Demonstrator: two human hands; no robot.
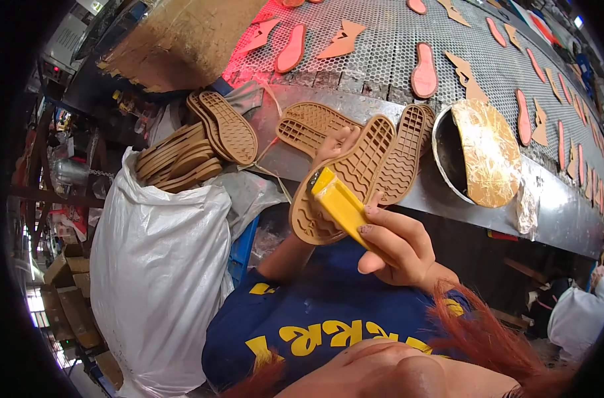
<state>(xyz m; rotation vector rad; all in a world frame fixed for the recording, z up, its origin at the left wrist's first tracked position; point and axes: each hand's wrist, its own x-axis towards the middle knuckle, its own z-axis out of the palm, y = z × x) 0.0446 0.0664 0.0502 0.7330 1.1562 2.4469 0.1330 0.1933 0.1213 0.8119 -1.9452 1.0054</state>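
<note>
My left hand [340, 142] is closed on a tan rubber shoe sole [367, 147], gripping it from behind near its upper end. The sole's grid and wavy tread faces up, tilted. In my right hand [405, 247] is a yellow flat-handled tool [345, 205], its dark tip over the held sole; what kind of tool it is I cannot tell. Behind the held sole, another sole [312, 123] lies on the metal ledge to the left. More soles [403, 159] lie stacked to the right, partly covered by the held one.
A white sack [162, 265] filled with soles [182, 162] stands at left, below a cardboard box [182, 40]. A round tin [441, 152], half covered by a tan lid [488, 152], sits on the metal ledge [554, 205]. Beyond, a mesh conveyor [388, 40] carries red insoles and tan cutouts.
</note>
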